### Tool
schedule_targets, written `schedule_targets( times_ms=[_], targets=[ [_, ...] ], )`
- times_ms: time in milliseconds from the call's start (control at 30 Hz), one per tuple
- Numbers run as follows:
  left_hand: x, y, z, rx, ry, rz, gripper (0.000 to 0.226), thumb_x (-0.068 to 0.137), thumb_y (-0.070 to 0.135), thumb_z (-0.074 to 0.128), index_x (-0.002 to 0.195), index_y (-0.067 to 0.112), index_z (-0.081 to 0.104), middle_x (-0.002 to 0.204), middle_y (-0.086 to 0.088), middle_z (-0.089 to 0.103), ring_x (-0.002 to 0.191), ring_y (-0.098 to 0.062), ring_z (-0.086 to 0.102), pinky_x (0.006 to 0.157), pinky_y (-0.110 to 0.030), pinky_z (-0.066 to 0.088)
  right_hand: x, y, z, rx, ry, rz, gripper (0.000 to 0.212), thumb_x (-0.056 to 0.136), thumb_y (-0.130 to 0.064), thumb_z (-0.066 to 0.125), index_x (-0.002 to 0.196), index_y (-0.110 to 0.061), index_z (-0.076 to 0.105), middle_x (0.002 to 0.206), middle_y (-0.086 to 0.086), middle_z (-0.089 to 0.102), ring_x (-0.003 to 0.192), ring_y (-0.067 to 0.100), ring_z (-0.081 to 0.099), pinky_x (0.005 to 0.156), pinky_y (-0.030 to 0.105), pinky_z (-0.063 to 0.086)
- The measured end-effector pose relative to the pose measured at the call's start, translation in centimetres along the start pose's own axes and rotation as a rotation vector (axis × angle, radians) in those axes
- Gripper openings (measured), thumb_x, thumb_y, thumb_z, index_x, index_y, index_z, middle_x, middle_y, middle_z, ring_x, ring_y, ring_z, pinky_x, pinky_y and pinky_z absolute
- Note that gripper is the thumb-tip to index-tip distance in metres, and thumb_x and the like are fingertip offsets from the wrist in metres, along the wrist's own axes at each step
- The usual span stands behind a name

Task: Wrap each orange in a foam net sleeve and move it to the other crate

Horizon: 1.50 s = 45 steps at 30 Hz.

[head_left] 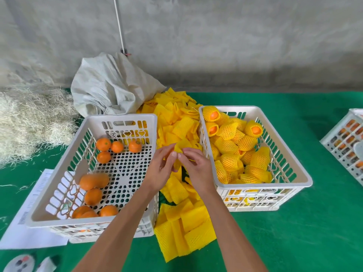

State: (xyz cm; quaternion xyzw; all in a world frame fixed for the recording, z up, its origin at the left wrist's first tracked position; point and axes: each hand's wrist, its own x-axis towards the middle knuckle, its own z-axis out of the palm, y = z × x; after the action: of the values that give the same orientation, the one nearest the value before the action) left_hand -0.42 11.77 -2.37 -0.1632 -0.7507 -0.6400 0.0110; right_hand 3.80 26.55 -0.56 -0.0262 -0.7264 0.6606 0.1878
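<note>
Both hands, left hand point(164, 165) and right hand point(194, 165), are pinching one foam sleeve point(181, 147), opening it. Next, judging by the task, an orange point(103, 143) is needing insertion.

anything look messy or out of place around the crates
Yes: yellow foam net sleeves lie in a loose heap spilling across the green mat between the two crates, not stacked. The left crate also sits partly on a sheet of paper.
</note>
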Motion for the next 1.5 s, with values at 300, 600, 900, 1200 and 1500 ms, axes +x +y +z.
schedule_targets(
  times_ms=[300,600,900,1200,1500],
  targets=[
    [0.3,-0.1,0.0,-0.026,-0.044,-0.042,0.041,0.099,0.035,0.067,0.137,0.020,0.066,0.126,-0.009,0.057,0.080,-0.027,0.076,0.067,-0.042,0.065,0.0,0.6,-0.4,0.036,0.050,0.153,0.033,0.104,-0.034,0.057,0.098,-0.005,0.072,0.090,0.018,0.069,0.088,0.022,0.067,0.085,0.049,0.058],
    [0.4,-0.6,0.1,0.141,-0.091,0.007,0.032,0.106,0.032,0.059,0.138,0.029,0.066,0.126,-0.005,0.054,0.065,-0.023,0.075,0.067,-0.038,0.064,-0.2,0.2,-1.6,0.793,0.136,0.580,0.028,0.106,-0.022,0.054,0.127,-0.005,0.061,0.125,0.016,0.070,0.118,0.029,0.068,0.101,0.044,0.054],
    [0.1,-0.4,0.6,0.252,-0.101,0.014,0.030,0.107,0.041,0.056,0.102,0.017,0.074,0.106,0.001,0.057,0.073,-0.015,0.071,0.054,-0.043,0.063,-2.1,-0.2,-0.4,0.139,0.083,0.387,0.048,0.092,-0.051,0.071,0.120,-0.012,0.065,0.105,0.003,0.072,0.098,0.018,0.072,0.089,0.042,0.061],
    [0.0,-0.7,0.3,0.294,-0.099,0.056,0.030,0.108,0.044,0.055,0.125,0.028,0.073,0.127,-0.001,0.056,0.052,-0.015,0.071,0.060,-0.029,0.059,-2.6,0.1,-0.2,-0.246,0.218,0.205,0.020,0.105,-0.024,0.057,0.105,-0.010,0.070,0.097,0.007,0.071,0.094,0.023,0.070,0.077,0.035,0.055],
    [-0.1,-0.8,0.7,0.398,-0.158,0.084,0.035,0.108,0.037,0.055,0.135,0.020,0.069,0.128,-0.002,0.057,0.053,-0.008,0.068,0.072,-0.035,0.061,-1.4,-0.4,-2.3,0.892,0.202,0.824,0.039,0.106,-0.014,0.049,0.144,-0.004,0.051,0.141,0.018,0.059,0.112,0.023,0.065,0.080,0.033,0.057]
  ],
)
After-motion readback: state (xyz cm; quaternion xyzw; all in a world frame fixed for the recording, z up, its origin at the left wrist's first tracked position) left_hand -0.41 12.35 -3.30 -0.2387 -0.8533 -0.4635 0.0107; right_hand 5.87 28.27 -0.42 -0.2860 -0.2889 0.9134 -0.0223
